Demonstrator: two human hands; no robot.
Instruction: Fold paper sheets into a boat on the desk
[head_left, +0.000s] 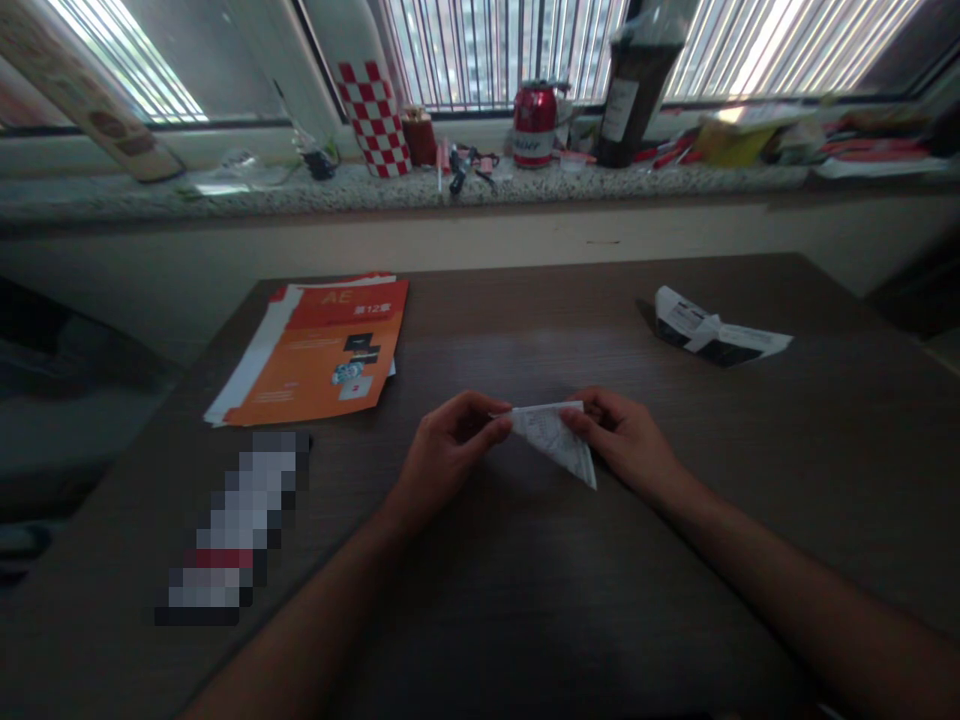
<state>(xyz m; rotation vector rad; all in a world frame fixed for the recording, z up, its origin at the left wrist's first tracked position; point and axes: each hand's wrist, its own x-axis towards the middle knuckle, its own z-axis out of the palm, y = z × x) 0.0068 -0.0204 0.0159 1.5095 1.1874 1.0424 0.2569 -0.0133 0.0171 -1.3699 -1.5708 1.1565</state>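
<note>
Paper, left grip to right grip

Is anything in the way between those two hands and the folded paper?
Nothing visible is: the left hand pinches the folded paper at its left corner, and the right hand pinches its right end. The orange papers and the second folded piece lie apart on the table.

The orange-and-red paper booklet reads "AE" in orange-yellow and "第12章" in pale characters. Right of the booklet, print on a folded white paper triangle and script on a red cylindrical metal can are too blurred to read.
</note>
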